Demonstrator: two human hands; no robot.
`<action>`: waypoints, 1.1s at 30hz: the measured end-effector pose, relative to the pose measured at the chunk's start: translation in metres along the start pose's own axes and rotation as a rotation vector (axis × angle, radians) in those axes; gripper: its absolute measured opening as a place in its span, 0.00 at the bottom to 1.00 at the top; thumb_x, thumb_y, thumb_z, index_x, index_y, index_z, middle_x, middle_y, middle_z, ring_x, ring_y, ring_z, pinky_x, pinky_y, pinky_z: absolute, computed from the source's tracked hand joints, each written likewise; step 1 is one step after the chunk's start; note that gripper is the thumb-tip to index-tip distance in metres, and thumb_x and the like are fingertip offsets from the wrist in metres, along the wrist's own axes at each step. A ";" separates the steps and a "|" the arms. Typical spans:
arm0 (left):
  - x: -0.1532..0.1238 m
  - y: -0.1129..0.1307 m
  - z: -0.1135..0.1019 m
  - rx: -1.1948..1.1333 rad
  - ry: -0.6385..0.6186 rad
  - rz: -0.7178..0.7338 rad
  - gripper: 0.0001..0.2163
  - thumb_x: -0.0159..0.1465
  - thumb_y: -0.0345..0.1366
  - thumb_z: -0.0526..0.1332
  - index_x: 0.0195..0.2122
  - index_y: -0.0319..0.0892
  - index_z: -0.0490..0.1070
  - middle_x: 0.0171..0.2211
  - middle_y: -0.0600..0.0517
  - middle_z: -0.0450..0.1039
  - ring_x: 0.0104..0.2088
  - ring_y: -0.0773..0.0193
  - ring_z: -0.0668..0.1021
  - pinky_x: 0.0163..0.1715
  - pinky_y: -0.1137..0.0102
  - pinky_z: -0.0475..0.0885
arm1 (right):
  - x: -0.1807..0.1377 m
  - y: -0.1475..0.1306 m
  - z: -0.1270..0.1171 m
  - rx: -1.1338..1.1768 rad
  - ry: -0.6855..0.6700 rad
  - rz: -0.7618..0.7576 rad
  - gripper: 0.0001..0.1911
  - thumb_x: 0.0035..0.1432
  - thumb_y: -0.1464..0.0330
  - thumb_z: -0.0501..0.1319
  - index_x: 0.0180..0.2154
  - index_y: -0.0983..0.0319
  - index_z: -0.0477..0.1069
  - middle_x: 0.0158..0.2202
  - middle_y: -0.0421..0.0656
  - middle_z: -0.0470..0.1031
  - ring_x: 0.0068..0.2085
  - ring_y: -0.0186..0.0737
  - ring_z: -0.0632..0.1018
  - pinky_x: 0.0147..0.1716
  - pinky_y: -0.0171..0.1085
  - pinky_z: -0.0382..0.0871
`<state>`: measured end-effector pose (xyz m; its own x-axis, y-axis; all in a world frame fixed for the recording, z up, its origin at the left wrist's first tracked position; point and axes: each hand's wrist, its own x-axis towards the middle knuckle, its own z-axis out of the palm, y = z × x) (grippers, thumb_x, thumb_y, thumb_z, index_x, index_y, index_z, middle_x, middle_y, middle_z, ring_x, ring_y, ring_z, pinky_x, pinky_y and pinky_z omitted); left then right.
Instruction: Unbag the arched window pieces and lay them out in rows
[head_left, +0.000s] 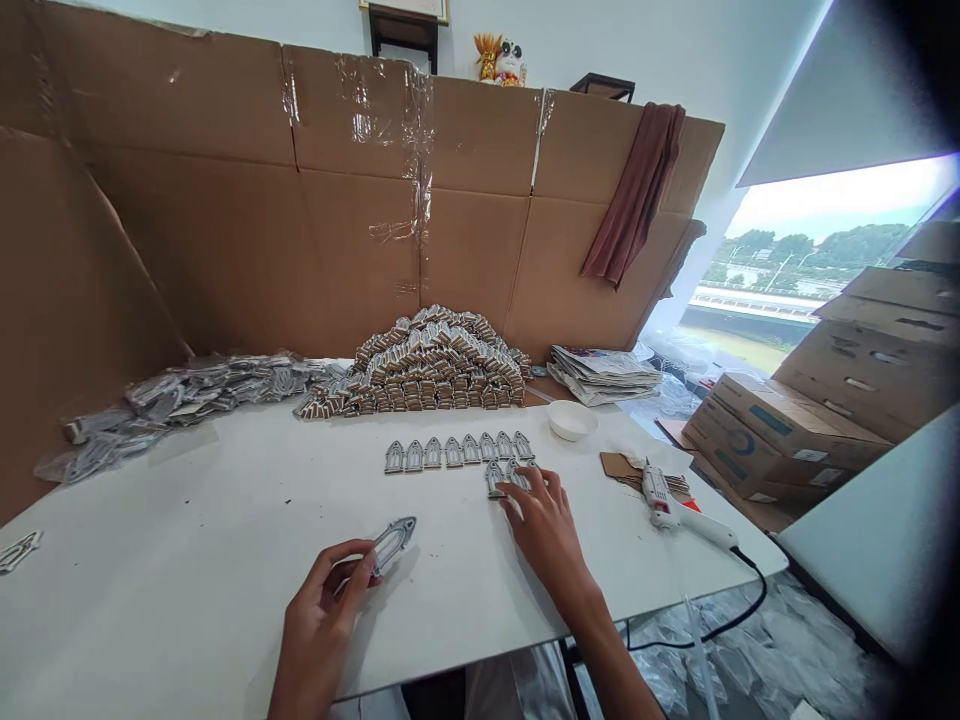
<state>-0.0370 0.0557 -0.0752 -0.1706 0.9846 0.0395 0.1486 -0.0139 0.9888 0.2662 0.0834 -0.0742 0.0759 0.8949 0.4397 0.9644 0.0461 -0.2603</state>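
Observation:
My left hand pinches a grey, pointed-arch-shaped flat piece between thumb and fingers, tilted above the white table. My right hand reaches over a short row of like pieces, fingers apart. Its thumb side is close to the leftmost arch piece of that row; whether it touches is unclear. Another arch piece is partly covered by its fingers. Just behind, several arch pieces lie side by side in a longer row.
A large heap of stacked pieces rises at the back, with plastic-wrapped pieces on its left. To the right are a white bowl, a glue gun with a cable, and a paper stack. Cardboard walls enclose the table's back.

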 end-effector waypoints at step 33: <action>0.082 0.049 0.110 0.585 -0.529 0.367 0.12 0.70 0.49 0.63 0.38 0.47 0.77 0.38 0.50 0.83 0.38 0.55 0.81 0.39 0.64 0.72 | -0.056 -0.028 -0.008 0.660 -0.001 0.062 0.11 0.74 0.70 0.60 0.53 0.55 0.78 0.50 0.47 0.77 0.55 0.52 0.74 0.53 0.51 0.76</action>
<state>0.0636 0.1550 -0.0395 0.4396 0.8894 0.1253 0.6073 -0.3971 0.6881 0.2371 0.0286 -0.0849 0.1258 0.9051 0.4062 0.6002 0.2566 -0.7576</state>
